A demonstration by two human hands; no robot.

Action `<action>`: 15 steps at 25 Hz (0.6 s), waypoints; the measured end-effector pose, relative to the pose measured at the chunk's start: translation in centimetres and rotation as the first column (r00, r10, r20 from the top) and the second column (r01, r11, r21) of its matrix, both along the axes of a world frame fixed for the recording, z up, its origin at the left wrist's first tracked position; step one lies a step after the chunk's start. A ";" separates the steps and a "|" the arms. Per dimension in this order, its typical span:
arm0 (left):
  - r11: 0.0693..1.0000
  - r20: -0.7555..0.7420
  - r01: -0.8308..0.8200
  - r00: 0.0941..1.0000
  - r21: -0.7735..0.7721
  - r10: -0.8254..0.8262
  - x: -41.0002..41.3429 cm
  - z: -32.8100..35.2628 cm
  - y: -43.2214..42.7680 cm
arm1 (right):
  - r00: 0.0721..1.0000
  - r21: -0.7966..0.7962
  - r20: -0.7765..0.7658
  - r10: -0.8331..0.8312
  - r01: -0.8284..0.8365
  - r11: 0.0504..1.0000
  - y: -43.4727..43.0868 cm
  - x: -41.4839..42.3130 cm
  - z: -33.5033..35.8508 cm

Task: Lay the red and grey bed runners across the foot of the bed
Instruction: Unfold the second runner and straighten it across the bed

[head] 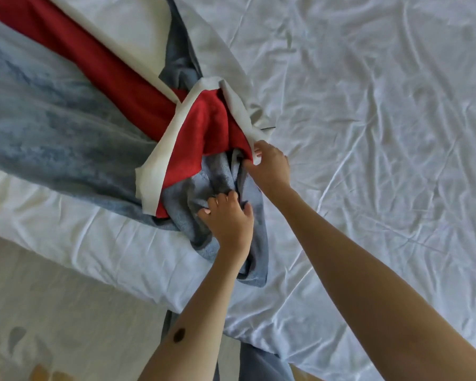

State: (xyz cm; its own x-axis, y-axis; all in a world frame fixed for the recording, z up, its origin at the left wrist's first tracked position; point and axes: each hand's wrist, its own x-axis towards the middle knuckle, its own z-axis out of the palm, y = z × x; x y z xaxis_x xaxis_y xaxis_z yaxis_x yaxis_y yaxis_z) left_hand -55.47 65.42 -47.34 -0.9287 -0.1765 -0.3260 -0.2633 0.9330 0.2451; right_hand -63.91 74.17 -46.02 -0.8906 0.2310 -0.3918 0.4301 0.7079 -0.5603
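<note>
A red runner (102, 67) with a white backing runs from the upper left toward the middle of the bed, where its end is bunched and folded over. Beside it lies a grey-blue runner (47, 127), spread flat on the left and crumpled at the middle. My left hand (230, 218) grips a fold of the crumpled grey runner. My right hand (270, 165) pinches the edge of the red runner where its white backing turns up. Both runner ends are tangled together between my hands.
The bed's white sheet (368, 133) is wrinkled and spreads over the right and far side. The mattress edge (99, 259) runs diagonally at lower left, with pale floor below it. A grey-blue cloth (261, 364) hangs near my body.
</note>
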 end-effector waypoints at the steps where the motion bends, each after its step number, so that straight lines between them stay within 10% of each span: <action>1: 1.000 0.002 0.000 1.000 0.015 0.000 0.0 -0.1 -0.1 | 1.000 -0.012 -0.013 0.008 -0.008 1.000 0.0 0.2 0.2; 10: 0.930 -0.180 0.249 0.962 0.269 -0.206 2.9 8.3 -6.0 | 0.985 -0.084 -0.041 0.170 -0.173 0.981 5.5 3.6 7.1; 15: 0.912 -0.301 0.397 0.887 0.106 -0.351 2.7 14.8 -10.5 | 0.945 -0.031 -0.135 0.299 -0.305 0.952 8.8 2.7 12.4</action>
